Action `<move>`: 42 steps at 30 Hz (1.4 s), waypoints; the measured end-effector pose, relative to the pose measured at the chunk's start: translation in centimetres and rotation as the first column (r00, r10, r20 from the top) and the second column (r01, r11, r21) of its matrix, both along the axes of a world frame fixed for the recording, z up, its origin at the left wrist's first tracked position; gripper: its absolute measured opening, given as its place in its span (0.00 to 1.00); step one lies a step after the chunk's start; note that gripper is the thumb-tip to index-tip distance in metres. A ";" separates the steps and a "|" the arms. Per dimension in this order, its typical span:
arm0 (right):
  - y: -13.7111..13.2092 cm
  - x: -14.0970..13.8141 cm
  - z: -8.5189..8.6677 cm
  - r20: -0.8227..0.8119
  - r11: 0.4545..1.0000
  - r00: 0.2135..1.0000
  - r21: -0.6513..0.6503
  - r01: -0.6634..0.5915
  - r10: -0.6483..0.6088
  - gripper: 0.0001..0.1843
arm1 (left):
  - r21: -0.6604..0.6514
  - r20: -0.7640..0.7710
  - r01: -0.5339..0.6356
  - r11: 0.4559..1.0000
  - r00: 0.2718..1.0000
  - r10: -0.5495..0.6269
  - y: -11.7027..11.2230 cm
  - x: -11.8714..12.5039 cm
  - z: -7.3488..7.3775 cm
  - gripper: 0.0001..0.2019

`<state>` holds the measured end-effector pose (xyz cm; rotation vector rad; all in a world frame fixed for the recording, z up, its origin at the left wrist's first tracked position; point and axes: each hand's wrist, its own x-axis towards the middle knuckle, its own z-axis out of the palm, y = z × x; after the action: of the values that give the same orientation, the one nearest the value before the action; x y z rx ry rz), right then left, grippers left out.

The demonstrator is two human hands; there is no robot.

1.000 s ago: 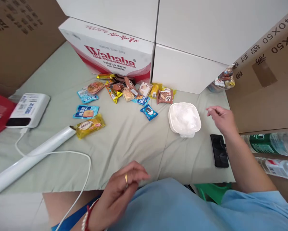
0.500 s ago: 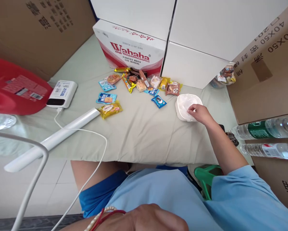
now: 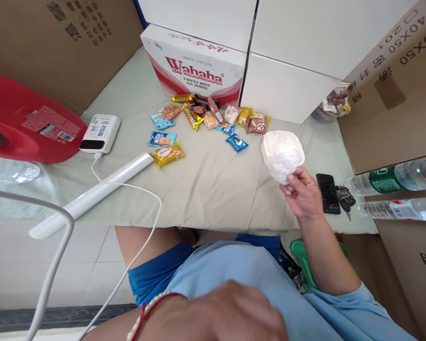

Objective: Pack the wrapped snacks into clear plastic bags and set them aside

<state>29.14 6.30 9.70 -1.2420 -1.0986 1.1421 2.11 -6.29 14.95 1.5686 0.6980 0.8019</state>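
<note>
A white square-cornered plastic container rests on the cloth toward the right. Between thumb and fingers, my right hand pinches the near edge of a thin, crinkled-looking translucent plastic film, which slopes up out of the container's mouth. The film hides what lies inside. Close to my body at the bottom, my left hand is smeared by motion, back toward me, so its fingers cannot be read. Left of the container lie small wrapped snacks, among them a dark blue packet and a brown one.
A Wahaba-style white and red carton printed Wahaha stands behind the snacks. On the left are a red jug, a white power bank with cable, and a white tube. Phone, keys and water bottles lie right.
My right hand has turned and drawn back toward me, lifting the near edge of the film from the container. My left hand has shifted slightly near my body.
</note>
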 end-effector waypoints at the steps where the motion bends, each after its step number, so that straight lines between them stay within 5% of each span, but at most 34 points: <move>1: -1.1 -0.9 -0.8 -0.036 1.000 0.999 -0.021 -0.011 0.010 0.16 | -0.076 0.032 -0.079 0.994 0.996 0.081 1.0 0.4 -0.2 0.26; 3: -3.1 -2.7 -2.4 -0.051 0.999 0.998 -0.034 -0.038 0.036 0.15 | -0.307 0.037 -0.199 0.931 0.975 0.221 3.4 1.2 -1.0 0.22; 5: -4.8 -4.0 -3.5 0.012 0.994 0.994 -0.003 -0.105 0.105 0.12 | -0.532 -0.027 -0.355 0.768 0.915 0.403 5.6 1.9 -2.6 0.22; 7: -5.9 -4.9 -4.0 0.126 0.969 0.964 0.041 -0.242 0.235 0.10 | -0.654 -0.023 -0.351 0.670 0.895 0.446 7.0 2.4 -4.5 0.22; 10: -6.9 -5.6 -4.1 0.174 0.918 0.905 0.018 -0.397 0.388 0.12 | -0.594 -0.017 -0.367 0.716 0.895 0.445 7.1 3.0 -6.8 0.20; 15: -6.7 -6.6 -4.3 -0.009 0.930 0.938 -0.120 -0.346 0.348 0.18 | -0.261 -0.170 -0.560 0.787 0.829 0.533 6.0 3.2 -7.8 0.13; 19: -5.5 -6.3 -4.5 -0.218 0.958 0.961 -0.196 -0.211 0.168 0.20 | -0.464 -0.065 -0.554 0.691 0.800 0.597 6.1 2.1 -8.4 0.19; 23: -5.1 -5.0 -4.9 -0.433 0.912 0.900 -0.350 -0.213 0.045 0.21 | -0.633 -0.009 -0.528 0.567 0.737 0.676 6.3 0.0 -9.9 0.21; 28: -6.1 -4.6 -5.6 -0.357 0.929 0.928 -0.299 -0.217 0.102 0.20 | -0.456 -0.147 -0.702 0.548 0.666 0.731 5.8 -0.7 -10.6 0.21; 32: -6.6 -5.3 -5.4 -0.122 0.954 0.956 -0.106 -0.281 0.268 0.14 | -0.647 -0.084 -0.430 0.629 0.861 0.502 5.8 1.4 -9.3 0.25; 35: -6.5 -5.7 -5.1 -0.023 0.944 0.945 -0.038 -0.326 0.326 0.12 | -0.688 -0.002 -0.332 0.645 0.890 0.455 6.2 2.9 -9.0 0.22; 39: -6.4 -5.2 -5.6 -0.137 0.986 0.985 -0.111 -0.120 0.105 0.12 | -0.750 0.097 -0.346 0.564 0.786 0.611 6.5 3.1 -10.0 0.19; 42: -6.6 -4.6 -6.7 -0.274 0.950 0.962 -0.305 -0.066 -0.021 0.19 | -0.821 0.171 -0.302 0.484 0.680 0.713 6.5 2.3 -10.6 0.19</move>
<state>24.51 -0.29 2.98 -1.2641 -0.7438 1.4989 4.44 0.25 4.36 0.3045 0.9793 1.1343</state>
